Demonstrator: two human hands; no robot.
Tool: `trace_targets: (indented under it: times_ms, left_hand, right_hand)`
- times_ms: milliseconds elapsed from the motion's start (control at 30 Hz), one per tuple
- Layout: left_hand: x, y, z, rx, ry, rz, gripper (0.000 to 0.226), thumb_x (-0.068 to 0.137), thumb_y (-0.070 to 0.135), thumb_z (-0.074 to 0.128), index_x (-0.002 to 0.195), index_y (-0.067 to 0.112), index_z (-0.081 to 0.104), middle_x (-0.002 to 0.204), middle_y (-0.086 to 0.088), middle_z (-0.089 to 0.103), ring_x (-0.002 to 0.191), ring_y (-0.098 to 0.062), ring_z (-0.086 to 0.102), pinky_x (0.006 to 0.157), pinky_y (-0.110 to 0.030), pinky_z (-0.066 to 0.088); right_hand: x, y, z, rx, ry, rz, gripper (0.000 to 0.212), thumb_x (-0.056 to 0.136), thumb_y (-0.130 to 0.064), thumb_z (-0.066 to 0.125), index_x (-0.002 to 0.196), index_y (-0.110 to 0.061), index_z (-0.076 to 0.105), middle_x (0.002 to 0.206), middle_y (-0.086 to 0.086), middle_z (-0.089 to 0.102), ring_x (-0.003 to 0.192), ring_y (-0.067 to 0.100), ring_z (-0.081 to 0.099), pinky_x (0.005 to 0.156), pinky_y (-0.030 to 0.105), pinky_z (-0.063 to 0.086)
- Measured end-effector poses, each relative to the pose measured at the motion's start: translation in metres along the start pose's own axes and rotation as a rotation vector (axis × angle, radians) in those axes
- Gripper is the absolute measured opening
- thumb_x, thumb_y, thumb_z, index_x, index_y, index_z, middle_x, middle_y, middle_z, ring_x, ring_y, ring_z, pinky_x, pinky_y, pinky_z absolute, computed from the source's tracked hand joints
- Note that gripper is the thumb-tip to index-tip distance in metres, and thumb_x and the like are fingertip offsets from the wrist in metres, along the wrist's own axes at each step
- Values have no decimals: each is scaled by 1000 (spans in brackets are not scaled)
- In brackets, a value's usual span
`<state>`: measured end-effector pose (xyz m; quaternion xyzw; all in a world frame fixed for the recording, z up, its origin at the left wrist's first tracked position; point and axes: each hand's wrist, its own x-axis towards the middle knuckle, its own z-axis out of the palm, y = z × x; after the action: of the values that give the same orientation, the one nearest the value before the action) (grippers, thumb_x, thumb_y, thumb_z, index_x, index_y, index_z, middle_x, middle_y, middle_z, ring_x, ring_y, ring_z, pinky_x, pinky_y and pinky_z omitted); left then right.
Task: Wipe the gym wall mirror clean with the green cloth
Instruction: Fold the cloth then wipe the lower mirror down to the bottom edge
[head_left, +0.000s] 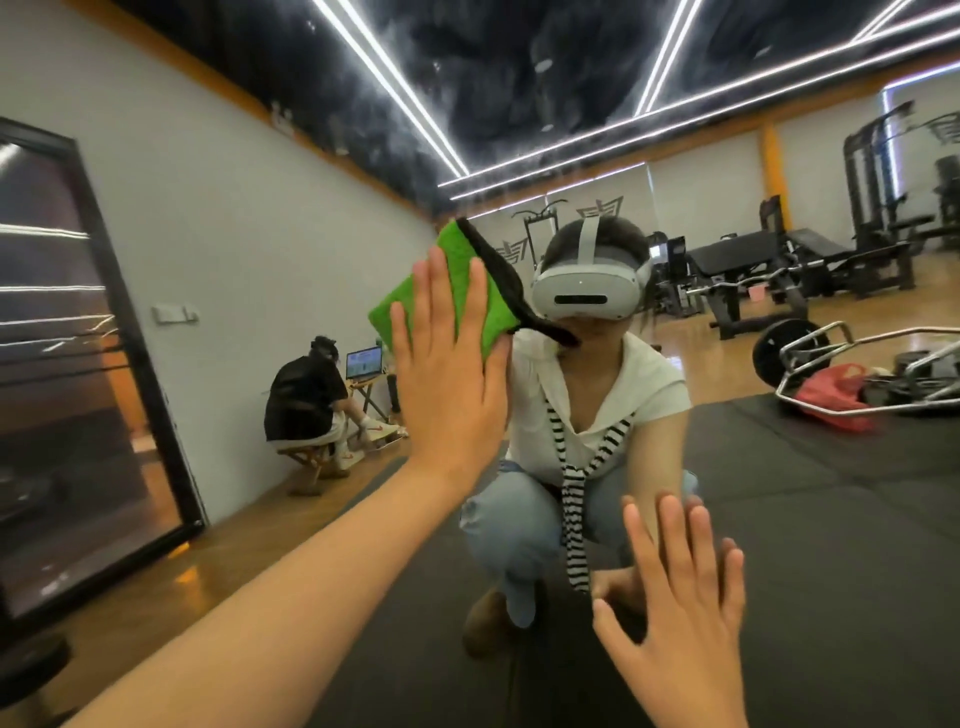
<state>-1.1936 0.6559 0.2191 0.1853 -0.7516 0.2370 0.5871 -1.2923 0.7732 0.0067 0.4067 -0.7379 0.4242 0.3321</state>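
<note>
The wall mirror (810, 530) fills most of the view and reflects a crouching person with a white headset. My left hand (447, 374) reaches up from the lower left and presses the green cloth (470, 280) flat against the glass with straight, spread fingers. The cloth has a black edge that hangs down to the right. My right hand (675, 592) rests flat on the mirror lower down on the right, with its fingers straight and nothing held.
A tall black-framed dark glass panel (78, 364) stands at the left. The reflection shows black floor mats (857, 597), a barbell frame with a red bag (831, 400), weight benches (753, 270) and a seated person at a laptop (306, 400).
</note>
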Motion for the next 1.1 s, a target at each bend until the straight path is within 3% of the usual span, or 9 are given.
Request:
trace_targets:
  times_ms: [133, 200, 367, 400, 567, 800, 867, 1000, 1100]
  left_hand:
    - [-2, -5, -3, 63, -105, 405, 60, 104, 36, 33, 158, 15, 20, 166, -15, 14, 154, -24, 5, 126, -44, 1]
    - [13, -22, -11, 65, -130, 482, 60, 104, 36, 33, 158, 14, 19, 166, -13, 14, 154, -19, 4, 126, -39, -1]
    - [59, -36, -23, -10, -22, -105, 66, 101, 43, 19, 160, 17, 4, 169, -8, -4, 152, -14, -14, 125, -35, -10]
    - [56, -31, -22, 2, -22, -71, 66, 101, 41, 21, 160, 16, 5, 168, -9, -4, 152, -16, -13, 124, -36, -10]
    - [23, -38, -15, 96, -127, 529, 61, 104, 34, 34, 157, 8, 18, 165, -19, 16, 153, -21, 3, 126, -38, -2]
    - [38, -33, -17, -28, -34, 124, 62, 104, 29, 33, 159, 8, 15, 167, -16, 8, 155, -27, 2, 124, -34, -8]
    - [28, -30, -15, 0, -56, 183, 63, 103, 29, 35, 159, 8, 16, 167, -17, 9, 155, -26, 0, 125, -38, -7]
    - [18, -54, -21, 98, -159, 573, 60, 105, 35, 32, 157, 7, 22, 165, -18, 18, 153, -20, 2, 126, -39, -2]
    - [33, -65, -26, 34, -108, 316, 61, 105, 34, 30, 159, 10, 15, 167, -14, 9, 152, -13, -6, 125, -33, -7]
  right_hand:
    - [-2, 1, 1, 42, 17, -9, 101, 65, -56, 45, 159, -35, 12, 168, -7, 4, 155, 17, 2, 123, 41, -2]
    - [-2, 0, 2, 53, 27, -2, 102, 65, -56, 45, 158, -36, 12, 168, -8, 4, 155, 16, 2, 123, 40, -2]
    - [-2, -1, -1, 46, 41, 2, 89, 77, -55, 41, 158, -38, 10, 168, -8, 4, 154, 15, 2, 123, 40, -3]
    - [-2, -1, -1, 52, 24, 4, 94, 72, -55, 43, 158, -38, 10, 168, -8, 4, 154, 16, 2, 123, 40, -3]
    - [-4, 0, -3, 40, 9, -1, 96, 72, -55, 45, 159, -36, 10, 168, -6, 4, 155, 18, 2, 124, 39, -6]
    - [-4, 2, -6, 57, -18, -8, 75, 92, -60, 35, 159, -32, 17, 168, -4, 5, 155, 22, 4, 123, 38, -10]
    - [-4, 1, -6, 50, -23, -1, 68, 99, -63, 20, 160, -32, 15, 168, -5, 4, 155, 22, 3, 123, 38, -10]
    - [-4, 2, -6, 31, -27, 11, 67, 100, -61, 13, 160, -31, 15, 168, -3, 4, 155, 21, 3, 123, 38, -10]
    - [-5, 1, -4, 24, -5, -1, 66, 101, -60, 14, 160, -32, 14, 168, -4, 4, 155, 21, 3, 124, 39, -9]
